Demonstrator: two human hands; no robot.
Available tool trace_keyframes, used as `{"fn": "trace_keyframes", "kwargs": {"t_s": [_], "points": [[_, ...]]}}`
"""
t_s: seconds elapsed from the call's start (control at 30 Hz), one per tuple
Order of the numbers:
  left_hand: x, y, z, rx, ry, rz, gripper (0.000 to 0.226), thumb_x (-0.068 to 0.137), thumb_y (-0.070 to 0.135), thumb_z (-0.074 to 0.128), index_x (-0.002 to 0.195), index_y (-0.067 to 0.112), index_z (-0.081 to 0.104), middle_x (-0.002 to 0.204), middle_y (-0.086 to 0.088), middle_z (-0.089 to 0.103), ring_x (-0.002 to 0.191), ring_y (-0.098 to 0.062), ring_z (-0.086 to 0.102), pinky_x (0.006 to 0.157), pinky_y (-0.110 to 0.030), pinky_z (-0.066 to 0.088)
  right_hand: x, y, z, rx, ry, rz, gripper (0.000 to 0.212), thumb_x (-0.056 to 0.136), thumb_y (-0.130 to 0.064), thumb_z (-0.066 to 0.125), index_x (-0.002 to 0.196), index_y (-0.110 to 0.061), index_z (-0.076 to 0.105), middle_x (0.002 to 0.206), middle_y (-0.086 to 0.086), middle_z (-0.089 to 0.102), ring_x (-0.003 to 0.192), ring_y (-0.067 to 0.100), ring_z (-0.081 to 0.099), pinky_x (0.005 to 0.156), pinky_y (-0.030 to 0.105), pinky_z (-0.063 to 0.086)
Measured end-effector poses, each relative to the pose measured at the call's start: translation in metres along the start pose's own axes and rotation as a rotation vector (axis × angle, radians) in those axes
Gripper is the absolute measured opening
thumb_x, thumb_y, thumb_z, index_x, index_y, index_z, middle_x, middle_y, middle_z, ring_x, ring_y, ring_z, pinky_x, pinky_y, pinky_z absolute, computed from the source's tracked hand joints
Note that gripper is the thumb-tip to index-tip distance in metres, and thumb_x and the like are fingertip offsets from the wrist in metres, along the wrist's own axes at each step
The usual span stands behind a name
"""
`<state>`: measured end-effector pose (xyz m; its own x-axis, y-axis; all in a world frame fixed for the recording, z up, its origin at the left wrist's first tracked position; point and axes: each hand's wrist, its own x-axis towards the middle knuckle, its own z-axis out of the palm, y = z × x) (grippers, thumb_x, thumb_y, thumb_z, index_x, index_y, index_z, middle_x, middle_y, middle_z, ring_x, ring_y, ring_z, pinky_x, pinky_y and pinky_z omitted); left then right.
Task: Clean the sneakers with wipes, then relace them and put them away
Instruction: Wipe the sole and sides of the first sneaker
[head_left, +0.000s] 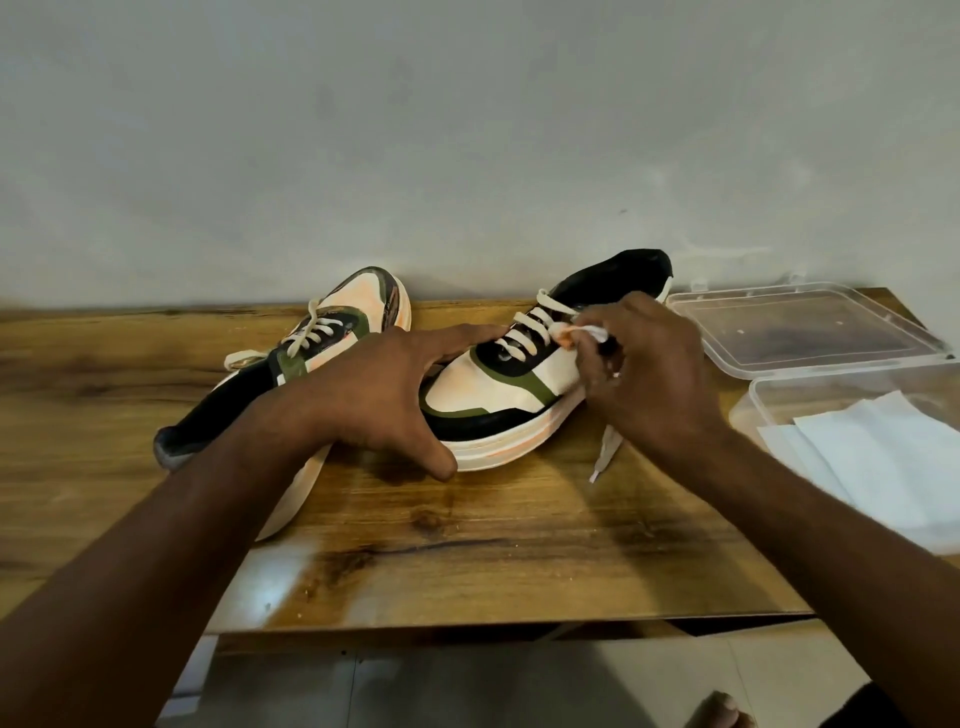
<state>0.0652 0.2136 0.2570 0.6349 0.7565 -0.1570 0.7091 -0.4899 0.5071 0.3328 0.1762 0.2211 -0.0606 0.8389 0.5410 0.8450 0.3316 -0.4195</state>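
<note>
Wooden desk (467, 545), against a grey wall. Two sneakers: right sneaker (509, 400) at centre, left sneaker (311, 358) at its 9 o'clock. Left hand (384, 395): fingers spread, resting on the right sneaker's toe. Right hand (644, 374): pinching a small white wipe (587, 332) at the laces. Plastic box (810, 332) and wipes (872, 457) at 3 o'clock.

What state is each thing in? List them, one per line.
Right sneaker: upright, laced, being wiped.
Left sneaker: on table, laced.
Wipe: pinched in right hand.
Left hand: steadying right sneaker.
Plastic box: open, holding wipes.
Lid: off, behind box.
</note>
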Motion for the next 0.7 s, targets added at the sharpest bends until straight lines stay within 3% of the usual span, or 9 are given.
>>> {"fn": "trace_keyframes", "kwargs": {"t_s": [0.1, 0.27, 0.37, 0.5, 0.6, 0.7], "points": [[0.001, 0.001, 0.001, -0.023, 0.004, -0.001, 0.132, 0.047, 0.041, 0.099, 0.155, 0.059, 0.025, 0.146, 0.025, 0.056, 0.127, 0.0, 0.057, 0.109, -0.029, 0.05, 0.001, 0.002, -0.005, -0.021, 0.037, 0.072, 0.019, 0.094, -0.015, 0.073, 0.112, -0.014, 0.077, 0.097, 0.002, 0.07, 0.081, 0.016, 0.061, 0.071, 0.038, 0.055], [0.001, 0.001, 0.001, -0.004, 0.008, -0.004, 0.132, 0.047, 0.04, 0.099, 0.156, 0.057, 0.027, 0.142, 0.024, 0.06, 0.122, 0.001, 0.059, 0.105, -0.026, 0.051, -0.023, -0.035, 0.009, 0.102, -0.072, -0.016, 0.02, 0.095, -0.012, 0.075, 0.114, -0.01, 0.077, 0.097, 0.0, 0.069, 0.078, 0.004, 0.054, 0.069, 0.011, 0.038], [0.001, -0.001, -0.001, -0.033, -0.007, -0.003, 0.131, 0.045, 0.043, 0.096, 0.155, 0.061, 0.026, 0.141, 0.027, 0.06, 0.122, 0.004, 0.059, 0.107, -0.029, 0.052, -0.017, -0.024, 0.004, 0.08, -0.091, -0.078, 0.021, 0.095, -0.014, 0.074, 0.116, -0.012, 0.077, 0.099, 0.0, 0.069, 0.078, 0.006, 0.055, 0.066, 0.019, 0.047], [0.001, -0.005, -0.003, -0.187, -0.051, 0.003, 0.128, 0.05, 0.032, 0.099, 0.154, 0.058, 0.031, 0.146, 0.029, 0.055, 0.133, 0.006, 0.053, 0.116, -0.036, 0.046, 0.001, 0.007, -0.012, -0.01, 0.069, 0.02, 0.019, 0.094, -0.014, 0.073, 0.113, -0.012, 0.076, 0.098, 0.004, 0.07, 0.081, 0.017, 0.061, 0.07, 0.04, 0.056], [0.001, -0.008, -0.004, -0.251, -0.075, -0.004, 0.127, 0.053, 0.022, 0.101, 0.155, 0.054, 0.034, 0.146, 0.028, 0.056, 0.134, 0.007, 0.053, 0.117, -0.036, 0.044, 0.0, 0.009, -0.013, 0.002, 0.154, 0.036, 0.016, 0.095, -0.014, 0.072, 0.11, -0.012, 0.077, 0.097, 0.003, 0.073, 0.083, 0.015, 0.062, 0.075, 0.032, 0.053], [0.001, -0.009, -0.006, -0.284, -0.092, -0.007, 0.126, 0.056, 0.012, 0.101, 0.156, 0.051, 0.035, 0.144, 0.029, 0.057, 0.132, 0.009, 0.053, 0.116, -0.029, 0.044, -0.014, -0.009, -0.002, 0.119, 0.107, 0.003, 0.019, 0.096, -0.012, 0.073, 0.114, -0.012, 0.076, 0.107, 0.001, 0.074, 0.094, 0.011, 0.065, 0.082, 0.018, 0.051]]}}
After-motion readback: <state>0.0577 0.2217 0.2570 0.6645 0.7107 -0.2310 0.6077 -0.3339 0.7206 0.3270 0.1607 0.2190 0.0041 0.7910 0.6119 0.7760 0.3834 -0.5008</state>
